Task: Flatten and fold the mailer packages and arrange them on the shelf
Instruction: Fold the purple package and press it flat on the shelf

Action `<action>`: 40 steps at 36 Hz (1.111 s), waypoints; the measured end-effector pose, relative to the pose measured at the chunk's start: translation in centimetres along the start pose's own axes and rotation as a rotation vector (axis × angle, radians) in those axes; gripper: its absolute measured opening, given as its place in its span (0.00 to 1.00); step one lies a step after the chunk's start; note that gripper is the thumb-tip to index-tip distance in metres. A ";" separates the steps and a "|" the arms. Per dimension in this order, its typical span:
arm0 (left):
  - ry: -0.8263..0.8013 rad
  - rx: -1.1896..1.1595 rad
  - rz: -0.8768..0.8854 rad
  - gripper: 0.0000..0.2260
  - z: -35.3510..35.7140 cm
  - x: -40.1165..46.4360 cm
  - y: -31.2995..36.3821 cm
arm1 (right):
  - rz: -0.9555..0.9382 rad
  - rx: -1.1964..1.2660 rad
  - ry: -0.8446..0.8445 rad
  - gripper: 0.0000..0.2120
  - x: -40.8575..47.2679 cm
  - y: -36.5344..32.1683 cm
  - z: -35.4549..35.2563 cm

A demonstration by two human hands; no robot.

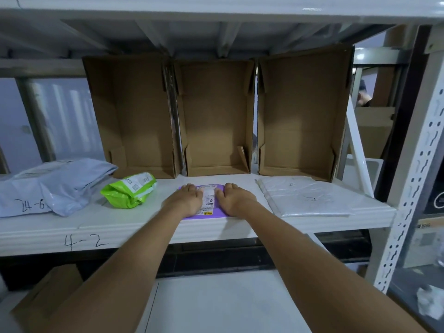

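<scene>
both bare forearms reach straight forward, nearly parallel, converging slightly toward the front edge of the shelf. the left hand (186, 199) lies palm down, fingers straight and together, pointing away. the right hand (234, 198) mirrors it just beside, palm down, fingers flat, the two hands apart by a narrow gap

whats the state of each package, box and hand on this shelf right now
purple mailer package: flat on the shelf, pressed under both hands
left hand: palm down on it
right hand: palm down on it
green plastic mailer package: puffy, crumpled, unflattened
pale blue-grey poly mailers: bulky, piled
clear flat plastic bags: flat, stacked
three brown cardboard boxes: open, empty
</scene>
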State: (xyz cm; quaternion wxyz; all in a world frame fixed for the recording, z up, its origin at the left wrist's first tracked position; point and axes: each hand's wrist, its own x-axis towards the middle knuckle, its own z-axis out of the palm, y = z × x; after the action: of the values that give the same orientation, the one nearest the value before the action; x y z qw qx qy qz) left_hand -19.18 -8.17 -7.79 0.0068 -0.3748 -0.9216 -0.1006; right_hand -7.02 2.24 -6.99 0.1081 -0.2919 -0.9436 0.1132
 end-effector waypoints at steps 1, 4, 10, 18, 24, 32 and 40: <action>0.004 -0.012 -0.004 0.24 0.1 0.1 -0.1 | 0.002 -0.005 -0.002 0.30 0.0 0.1 0.0; -0.008 -0.031 -0.009 0.24 0.0 0.1 -0.2 | 0.000 -0.015 -0.001 0.30 -0.3 0.1 -0.2; 0.016 -0.007 0.031 0.22 -0.4 -0.8 0.2 | -0.008 -0.032 0.010 0.29 -0.6 0.2 -0.2; 0.282 -0.269 -0.004 0.21 -0.4 -1.7 -0.4 | 0.017 0.096 0.116 0.29 -1.0 0.2 -0.1; 0.456 -0.224 -0.201 0.16 -1.4 -2.2 -1.0 | 0.117 0.185 0.180 0.26 -1.8 0.4 -1.4; 0.226 -0.260 -0.302 0.24 -2.5 -3.4 1.1 | 0.147 0.294 0.152 0.18 -2.2 0.3 -2.6; 0.300 -0.898 -0.501 0.22 -2.8 -2.2 0.9 | 0.196 0.508 0.181 0.17 -2.1 1.0 -3.9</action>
State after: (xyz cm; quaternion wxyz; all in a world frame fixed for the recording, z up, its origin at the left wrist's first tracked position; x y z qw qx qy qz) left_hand -17.14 -9.63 -5.08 -0.0470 -0.0909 -0.8379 -0.5361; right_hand -3.68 2.45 -3.83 0.2502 -0.3540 -0.8388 0.3295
